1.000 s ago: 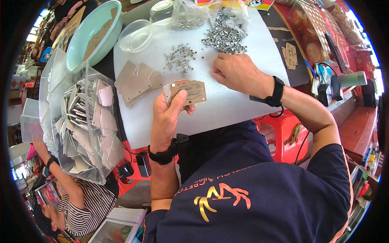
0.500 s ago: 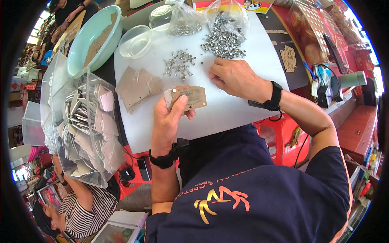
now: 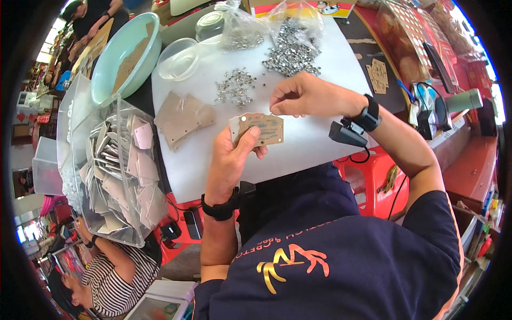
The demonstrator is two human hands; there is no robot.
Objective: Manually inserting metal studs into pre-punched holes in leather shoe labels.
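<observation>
My left hand (image 3: 228,162) grips a small brown cardboard piece (image 3: 271,130) with printing and holes near its edges, the thumb lying across its face. At that piece's upper right corner is my right hand (image 3: 309,96), thumb and fingers pinched together. Whatever the pinch holds is too small to make out. Beyond the hands on the white board lies a small scatter of shiny metal fasteners (image 3: 234,88). A larger heap of metal fasteners (image 3: 290,60) spills from a clear plastic bag (image 3: 306,18). Grey-brown cardboard pieces (image 3: 181,118) lie stacked left of my left hand.
A clear bin (image 3: 121,181) full of cut cardboard pieces stands at the left. Behind it is a pale green basin (image 3: 153,50). A round clear tub (image 3: 178,60) and a second bag of fasteners (image 3: 242,32) sit at the board's far side. Another person (image 3: 120,272) is at lower left.
My right hand has come from beside the larger fastener heap down to the cardboard piece's corner. My left hand has shifted slightly right with the piece.
</observation>
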